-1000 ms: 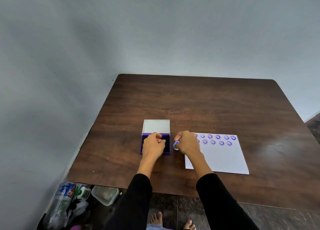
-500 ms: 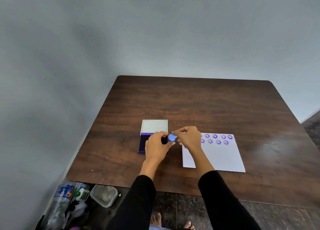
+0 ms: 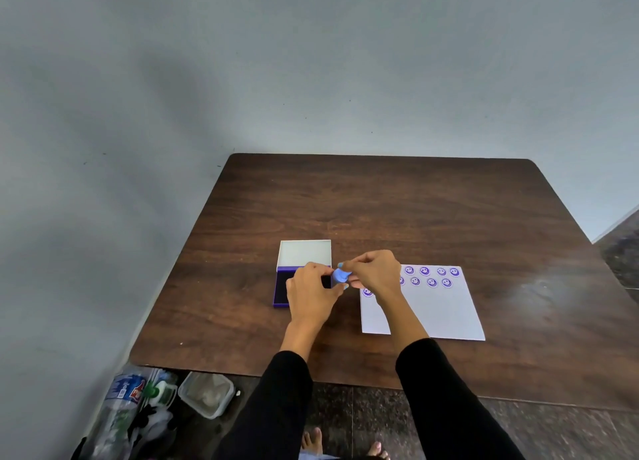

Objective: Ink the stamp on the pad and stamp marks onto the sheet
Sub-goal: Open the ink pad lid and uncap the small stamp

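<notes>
A small light-blue stamp is held in the air between both hands, just right of the ink pad. My right hand pinches it from the right; the fingertips of my left hand touch its left side. The purple ink pad lies open on the table with its white lid tipped back; my left hand covers much of the dark pad. The white sheet lies to the right, with several purple smiley marks in rows along its far edge. My right wrist hides part of the sheet.
The dark wooden table stands against a grey wall. On the floor at the near left lie plastic bottles and a clear container. Bare feet show below the table's near edge.
My right hand has lifted the stamp off the sheet's left edge and brought it up toward the pad. My left hand rose from the pad and now touches the stamp.
</notes>
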Demonstrator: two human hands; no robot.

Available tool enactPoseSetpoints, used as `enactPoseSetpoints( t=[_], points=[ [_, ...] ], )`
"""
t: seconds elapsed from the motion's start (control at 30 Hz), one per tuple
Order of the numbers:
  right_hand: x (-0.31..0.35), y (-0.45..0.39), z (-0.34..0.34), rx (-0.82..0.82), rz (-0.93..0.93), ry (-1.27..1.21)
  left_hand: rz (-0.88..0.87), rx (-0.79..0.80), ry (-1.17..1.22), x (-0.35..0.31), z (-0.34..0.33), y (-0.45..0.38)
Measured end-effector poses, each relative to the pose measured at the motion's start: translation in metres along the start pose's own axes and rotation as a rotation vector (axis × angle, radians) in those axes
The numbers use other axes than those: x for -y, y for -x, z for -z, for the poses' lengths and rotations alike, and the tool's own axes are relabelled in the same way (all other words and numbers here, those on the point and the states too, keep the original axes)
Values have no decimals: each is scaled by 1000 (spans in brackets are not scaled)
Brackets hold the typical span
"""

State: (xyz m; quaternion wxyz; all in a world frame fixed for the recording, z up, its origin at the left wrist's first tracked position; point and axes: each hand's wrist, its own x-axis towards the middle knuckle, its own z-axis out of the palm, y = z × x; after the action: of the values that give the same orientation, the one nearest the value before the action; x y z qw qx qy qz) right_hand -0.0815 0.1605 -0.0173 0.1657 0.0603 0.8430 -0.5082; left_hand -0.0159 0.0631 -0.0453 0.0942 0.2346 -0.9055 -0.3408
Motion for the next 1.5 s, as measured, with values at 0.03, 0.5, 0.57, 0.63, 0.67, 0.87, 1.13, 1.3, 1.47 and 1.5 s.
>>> enactPoseSetpoints(
  t=[0.03,0.5,0.57,0.63,0.67,0.87,1.13,1.3,1.47,1.5],
  points=[
    [0,-1,0,-3,3,5,-6,-2,-21,0,0,-1],
    [2,-4,-4,56,79,47,-10,-27,-82,3,0,-2],
    [1,-3,-4,36,54,91,-15,-46,-99,3,0,-3],
    [0,-2,-6,23,44,123,-30,-52,-108,2,0,-3],
    [-1,-1,-6,21,44,120,-37,-48,-110,2,-1,-3],
    [-2,-4,-4,55,59,104,-17,-27,-140,5,-7,-3],
    [-10,-7,-4,142,109,95,30,0,-124,6,-13,-6],
    [-14,-12,-3,184,119,99,44,38,-139,6,-17,-7],
    [-18,-13,2,134,132,-15,40,66,-154,10,-26,-7],
    [-17,-14,3,119,107,-92,35,68,-169,12,-29,-7]
  ],
)
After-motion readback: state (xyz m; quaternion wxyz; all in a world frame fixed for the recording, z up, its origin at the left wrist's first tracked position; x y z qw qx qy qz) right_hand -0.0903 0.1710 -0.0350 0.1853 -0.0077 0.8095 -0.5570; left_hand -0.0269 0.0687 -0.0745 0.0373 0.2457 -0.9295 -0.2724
